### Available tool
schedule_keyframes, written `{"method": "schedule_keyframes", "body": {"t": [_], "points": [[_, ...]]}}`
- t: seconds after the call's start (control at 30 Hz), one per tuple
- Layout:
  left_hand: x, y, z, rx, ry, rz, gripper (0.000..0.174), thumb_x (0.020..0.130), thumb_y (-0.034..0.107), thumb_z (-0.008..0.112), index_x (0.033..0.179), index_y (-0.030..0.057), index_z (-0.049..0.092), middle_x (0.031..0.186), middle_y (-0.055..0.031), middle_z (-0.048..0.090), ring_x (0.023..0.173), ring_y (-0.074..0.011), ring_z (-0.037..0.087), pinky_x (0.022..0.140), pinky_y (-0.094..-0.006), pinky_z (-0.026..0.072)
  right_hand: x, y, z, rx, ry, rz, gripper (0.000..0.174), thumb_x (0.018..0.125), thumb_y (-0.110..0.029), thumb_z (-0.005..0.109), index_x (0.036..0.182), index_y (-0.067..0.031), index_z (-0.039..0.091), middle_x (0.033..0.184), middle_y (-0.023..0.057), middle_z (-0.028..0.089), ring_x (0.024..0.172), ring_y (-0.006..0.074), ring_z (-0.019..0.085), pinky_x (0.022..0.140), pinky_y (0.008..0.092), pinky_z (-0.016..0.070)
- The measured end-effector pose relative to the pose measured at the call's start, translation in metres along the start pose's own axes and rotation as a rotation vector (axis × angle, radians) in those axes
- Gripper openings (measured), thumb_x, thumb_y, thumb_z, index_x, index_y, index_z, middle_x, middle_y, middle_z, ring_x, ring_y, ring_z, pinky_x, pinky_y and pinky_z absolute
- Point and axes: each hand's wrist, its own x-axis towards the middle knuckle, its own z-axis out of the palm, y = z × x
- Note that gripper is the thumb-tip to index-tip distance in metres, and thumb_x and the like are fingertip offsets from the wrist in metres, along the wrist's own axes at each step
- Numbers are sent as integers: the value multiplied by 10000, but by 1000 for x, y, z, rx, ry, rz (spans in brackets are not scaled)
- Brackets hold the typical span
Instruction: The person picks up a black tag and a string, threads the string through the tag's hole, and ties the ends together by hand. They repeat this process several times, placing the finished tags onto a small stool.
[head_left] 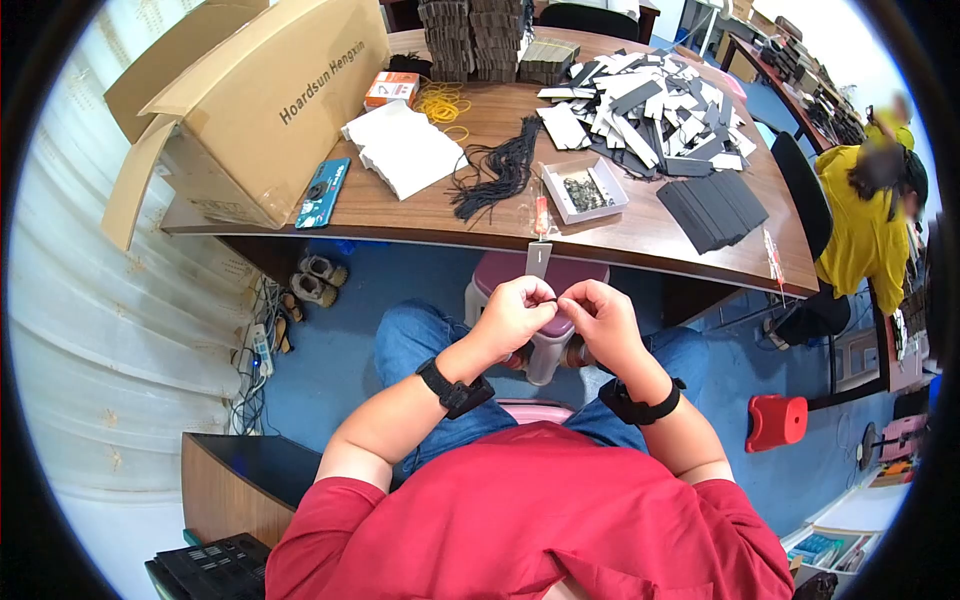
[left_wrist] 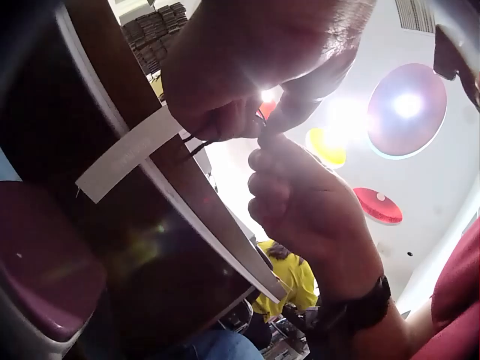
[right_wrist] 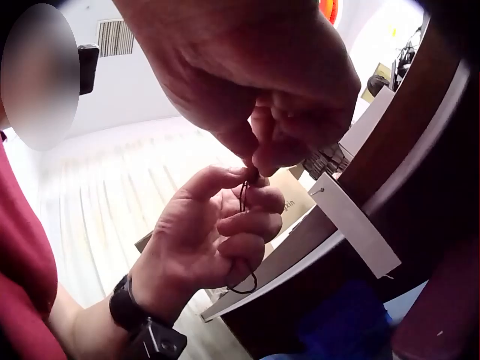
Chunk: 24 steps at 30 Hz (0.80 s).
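My left hand (head_left: 515, 318) and right hand (head_left: 605, 318) meet over my lap, just short of the table edge. Between their fingertips both pinch a thin black cord (right_wrist: 243, 196), and a loop of it hangs below the left fingers in the right wrist view. A slim grey hang tag (head_left: 538, 261) sticks out beyond the left hand; it looks pale in the left wrist view (left_wrist: 129, 155). The exact spot where the fingertips meet is mostly hidden by the fingers. Beyond the hands, a bundle of black cords (head_left: 505, 165) lies on the table (head_left: 400, 215).
A white open box (head_left: 617, 200) holds small metal pieces. Right of it lie dark tags (head_left: 712, 210) and a heaped pile of tags (head_left: 650, 110). A large cardboard box (head_left: 270, 110) stands left. Below the table edge is a purple stool (head_left: 500, 268). People in yellow are at right.
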Motion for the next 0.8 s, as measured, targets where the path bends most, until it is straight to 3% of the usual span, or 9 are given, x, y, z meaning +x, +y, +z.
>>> {"method": "schedule_keyframes", "body": {"t": [0.1, 0.2, 0.23, 0.33, 0.43, 0.63, 0.73, 0.8], "points": [[0, -1, 2, 115, 23, 41, 52, 826, 35, 599, 868, 9, 582, 833, -19, 594, 747, -88, 561, 654, -249, 468, 1, -4, -1, -17, -19, -15, 96, 812, -80, 665, 834, 3, 622, 709, 60, 612, 610, 89, 552, 557, 251, 457], [-9, 15, 7, 558, 134, 366, 55, 804, 44, 600, 840, 8, 580, 802, -57, 573, 701, -152, 578, 612, -279, 468, 4, 1, -6, 62, -162, 137, 99, 839, -91, 630, 849, 5, 611, 684, 47, 596, 576, 89, 547, 549, 241, 455], [-12, 21, 10, 632, 155, 400, 75, 780, 49, 611, 829, 4, 578, 801, -96, 551, 677, -219, 579, 605, -301, 468, 6, -1, -9, 150, -231, 185, 112, 862, -109, 602, 863, 3, 609, 671, 29, 583, 549, 88, 551, 525, 227, 441], [-14, 19, 10, 671, 171, 518, 79, 776, 42, 622, 835, 3, 587, 814, -100, 559, 685, -230, 580, 608, -303, 471, 14, -1, -18, 384, -371, 363, 116, 873, -132, 605, 870, -16, 610, 671, 11, 587, 541, 79, 558, 481, 208, 414], [-14, 23, 8, 583, 136, 538, 92, 775, 26, 629, 860, 1, 603, 821, -96, 567, 704, -210, 589, 619, -300, 474, 15, 9, -25, 804, -478, 575, 118, 886, -152, 607, 848, -40, 605, 669, 16, 593, 524, 100, 568, 437, 199, 384], [-13, 20, 4, 173, 42, 306, 82, 840, 7, 598, 916, -17, 619, 843, -38, 589, 789, -121, 589, 686, -257, 485, 15, 18, -18, 1092, -557, 670, 189, 897, -217, 610, 800, -58, 586, 661, 36, 581, 476, 132, 518, 421, 226, 366], [-10, 18, 3, -181, -15, 59, 99, 866, 7, 578, 960, -13, 604, 835, -16, 591, 806, -102, 589, 708, -229, 480, 13, 19, -13, 1152, -576, 690, 233, 896, -260, 614, 778, -63, 572, 651, 34, 564, 477, 129, 498, 422, 229, 358], [-8, 9, 5, -249, 7, 86, 99, 871, 35, 587, 964, 1, 590, 821, -5, 586, 761, -89, 572, 682, -216, 466, 10, 19, -8, 1138, -546, 681, 264, 893, -290, 618, 764, -66, 562, 641, 26, 550, 485, 118, 490, 424, 225, 352]]}}
